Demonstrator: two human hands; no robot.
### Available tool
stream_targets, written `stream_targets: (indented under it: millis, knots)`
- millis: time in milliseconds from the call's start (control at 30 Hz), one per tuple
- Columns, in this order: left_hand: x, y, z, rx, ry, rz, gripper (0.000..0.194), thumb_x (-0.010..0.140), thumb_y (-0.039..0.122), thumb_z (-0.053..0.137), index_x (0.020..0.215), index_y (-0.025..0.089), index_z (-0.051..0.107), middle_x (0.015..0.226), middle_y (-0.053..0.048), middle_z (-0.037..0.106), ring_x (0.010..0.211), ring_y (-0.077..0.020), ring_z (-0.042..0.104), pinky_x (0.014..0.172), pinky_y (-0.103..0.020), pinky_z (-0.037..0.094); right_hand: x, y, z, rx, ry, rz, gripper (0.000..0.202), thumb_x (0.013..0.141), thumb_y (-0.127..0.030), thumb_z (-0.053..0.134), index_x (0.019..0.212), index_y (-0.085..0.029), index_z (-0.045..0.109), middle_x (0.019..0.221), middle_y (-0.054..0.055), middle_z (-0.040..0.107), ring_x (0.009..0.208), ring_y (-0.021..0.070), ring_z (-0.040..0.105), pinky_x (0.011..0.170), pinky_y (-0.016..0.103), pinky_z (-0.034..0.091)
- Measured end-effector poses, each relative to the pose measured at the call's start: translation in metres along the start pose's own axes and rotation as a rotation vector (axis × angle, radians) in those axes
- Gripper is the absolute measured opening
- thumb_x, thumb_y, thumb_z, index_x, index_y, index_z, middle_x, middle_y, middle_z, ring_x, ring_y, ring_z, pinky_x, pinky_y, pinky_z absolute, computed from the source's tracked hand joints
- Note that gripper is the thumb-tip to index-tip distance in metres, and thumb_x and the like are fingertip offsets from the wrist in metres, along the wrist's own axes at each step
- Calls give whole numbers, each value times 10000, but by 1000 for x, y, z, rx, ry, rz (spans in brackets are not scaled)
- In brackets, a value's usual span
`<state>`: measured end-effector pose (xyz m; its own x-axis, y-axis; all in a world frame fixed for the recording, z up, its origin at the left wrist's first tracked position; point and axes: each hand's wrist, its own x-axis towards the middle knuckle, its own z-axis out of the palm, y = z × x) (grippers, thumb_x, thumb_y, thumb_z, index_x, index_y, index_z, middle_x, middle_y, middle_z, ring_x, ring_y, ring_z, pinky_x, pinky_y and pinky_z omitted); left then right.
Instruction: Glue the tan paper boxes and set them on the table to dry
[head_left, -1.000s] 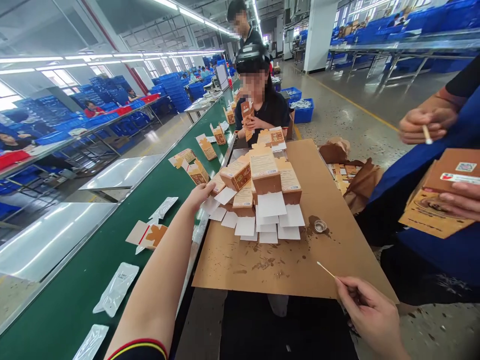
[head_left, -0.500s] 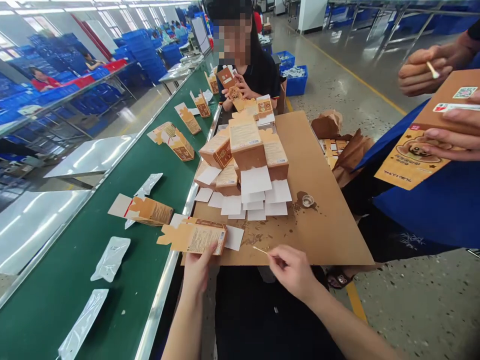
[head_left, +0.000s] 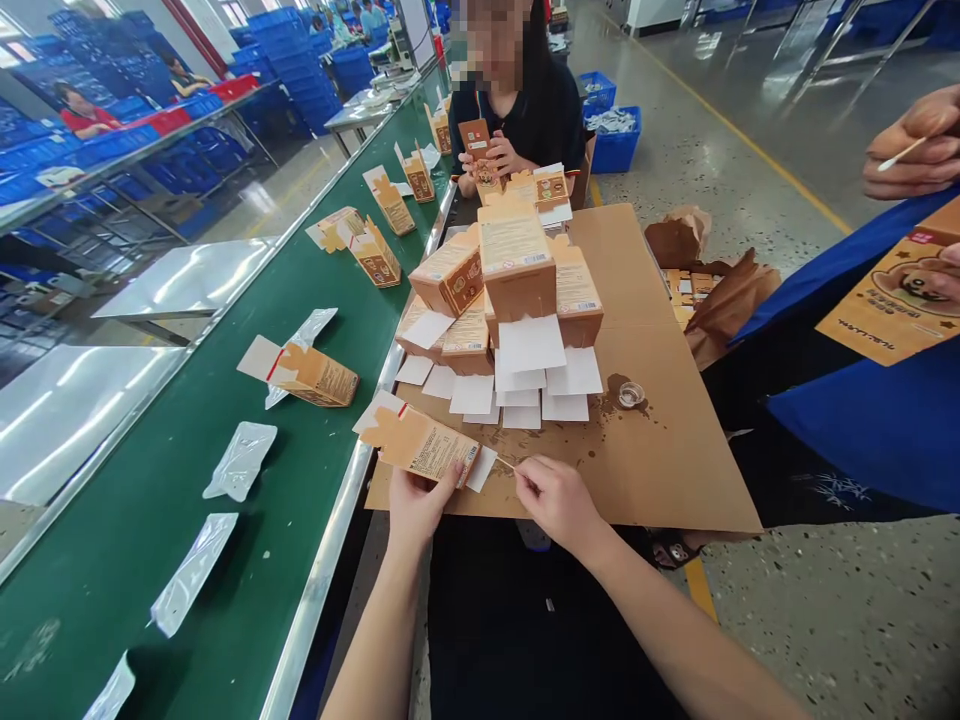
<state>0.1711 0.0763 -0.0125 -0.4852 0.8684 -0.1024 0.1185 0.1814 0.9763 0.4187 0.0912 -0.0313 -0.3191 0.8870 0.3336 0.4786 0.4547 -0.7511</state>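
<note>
My left hand point(head_left: 420, 500) grips a brown and orange printed carton point(head_left: 427, 445) by its near side, over the left edge of the cardboard sheet. The carton lies tilted, with flaps standing out at both ends. Pinched in my right hand point(head_left: 559, 498) is a cotton swab point(head_left: 506, 463), its tip pointing at the carton's right-end white flap. Whether the tip touches the flap, I cannot tell. Beyond both hands rises a pile of similar cartons point(head_left: 517, 245), white flaps hanging toward me. A small clear cup point(head_left: 631, 396) stands among wet spots to the right.
On the left runs a green conveyor belt point(head_left: 300, 470) carrying open cartons point(head_left: 319, 378) and silvery pouches point(head_left: 241, 460). A person point(head_left: 517, 130) opposite holds a carton. At right, a co-worker's hand point(head_left: 915, 145) holds another swab, near an orange-brown carton point(head_left: 892, 290). A paper-lined box point(head_left: 727, 300) sits on the floor.
My right hand has brought the swab up and left, closer to the carton's end. The carton has tilted, its right end lower. Pouches on the belt have shifted, and the view has moved slightly.
</note>
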Motion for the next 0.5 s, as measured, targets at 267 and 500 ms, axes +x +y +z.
stream_targets:
  millis: [267,500]
  knots:
    - [-30,0,16,425,81,316,763,832,599,964,1454,226,727,1419,-211,803,1419,-460,795,1170,-600,684,-41,-12,-46,44,209,91,325,1142,-188,658,834,-278,712,708,-32,650,609,148,575,603,281,492]
    - [-22,-2,16,511,71,366,720,835,626,909,1399,216,730,1337,-204,807,1349,-464,812,1133,-613,699,-43,-19,-61,72,228,65,330,1145,-197,676,824,-263,721,700,-33,679,590,141,621,593,258,532]
